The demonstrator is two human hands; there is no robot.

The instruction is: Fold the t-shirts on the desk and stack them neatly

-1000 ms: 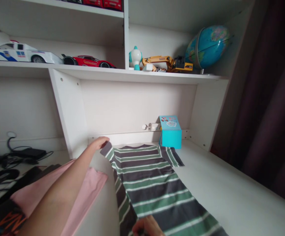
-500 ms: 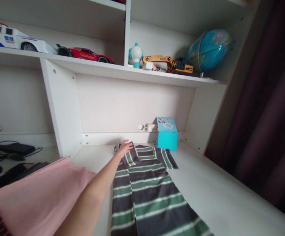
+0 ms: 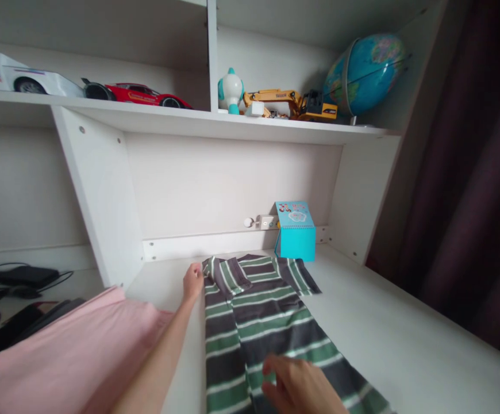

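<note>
A green, dark grey and white striped shirt point(image 3: 271, 333) lies spread on the white desk. Its left side is folded inward, with one sleeve lying across the upper part and the other sticking out to the right. At the shirt's upper left edge, my left hand point(image 3: 193, 282) is closed, its fingertips pinching the fabric by the fold. My right hand point(image 3: 299, 382) is over the lower middle of the shirt, slightly blurred, with thumb and fingers bent but apart and nothing between them. Whether it touches the cloth I cannot tell.
Pink cloth point(image 3: 81, 351) lies left of my left arm, near a black adapter point(image 3: 26, 276) with cables. A blue desk calendar point(image 3: 297, 241) stands behind the shirt beside a power strip point(image 3: 267, 222). Toy cars, a toy excavator point(image 3: 293, 103) and a globe point(image 3: 375, 75) occupy the shelf above.
My left hand has moved from on top of the folded sleeve to the shirt's left edge, its fingers now closed. My right hand has come into view over the lower shirt.
</note>
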